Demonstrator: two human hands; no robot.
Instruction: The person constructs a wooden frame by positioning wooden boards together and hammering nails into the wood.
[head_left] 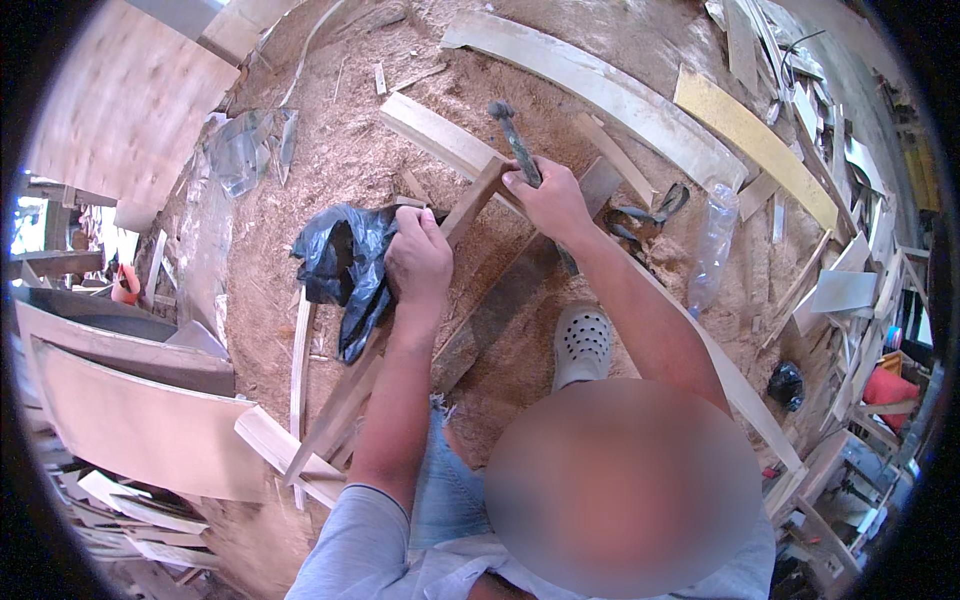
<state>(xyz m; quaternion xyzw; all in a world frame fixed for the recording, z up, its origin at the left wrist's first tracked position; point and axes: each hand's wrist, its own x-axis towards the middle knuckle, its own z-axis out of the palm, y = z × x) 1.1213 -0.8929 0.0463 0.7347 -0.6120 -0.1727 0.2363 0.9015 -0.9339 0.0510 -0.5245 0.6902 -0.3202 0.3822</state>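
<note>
My right hand (548,203) is wrapped round a hammer (519,146), its head pointing up and away from me. Just left of it, my left hand (418,252) is closed with thumb and fingertips pinched together. From that hand a torn black plastic bag (345,255) hangs down on its left side. Whether a small piece is also in the pinch, I cannot make out. Between my hands runs a narrow wooden strip (472,202), part of a frame. At its far end it meets a paler wooden bar (440,135) near the hammer.
Sawdust and shavings cover the floor (350,120). A dark plank (500,310) slants below my hands, beside my clog (583,342). To the right lie a clear plastic bottle (713,245), a black strap (655,215) and a yellowish board (755,145). Plywood (125,110) stands at the left.
</note>
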